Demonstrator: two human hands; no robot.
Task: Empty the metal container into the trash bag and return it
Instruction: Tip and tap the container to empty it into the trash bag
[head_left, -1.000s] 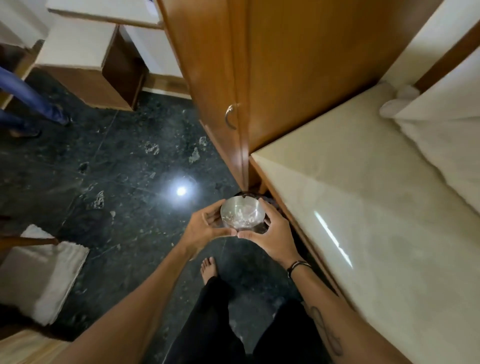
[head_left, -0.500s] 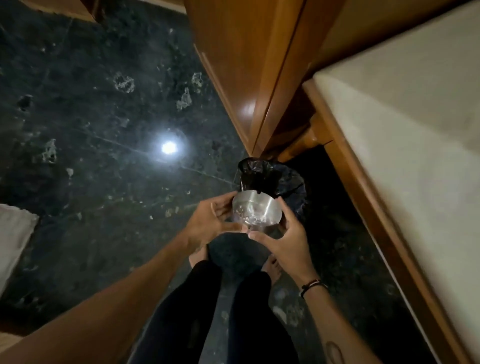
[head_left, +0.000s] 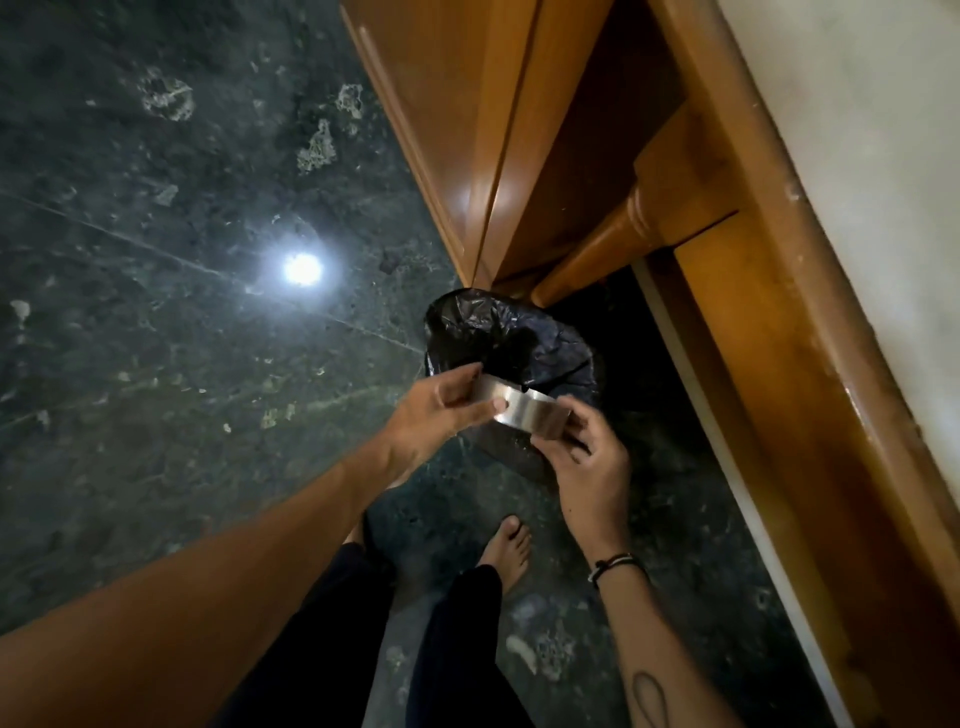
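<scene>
A small round metal container (head_left: 524, 406) is tipped away from me, so only its shiny outer wall shows. Its mouth faces the open black trash bag (head_left: 511, 338), which stands on the dark floor just beyond it. My left hand (head_left: 441, 410) grips the container's left side. My right hand (head_left: 582, 452) grips its right side from below. The inside of the container is hidden.
A wooden cabinet (head_left: 467, 130) stands behind the bag. At the right runs a wood-edged counter (head_left: 779, 322) with a pale top and a turned leg (head_left: 597, 249). The dark marble floor (head_left: 156, 312) reflects a lamp. My bare feet are below the bag.
The container, earlier held upright with its inside showing, is now tilted over toward the bag. The view has dropped down and closer to the bag.
</scene>
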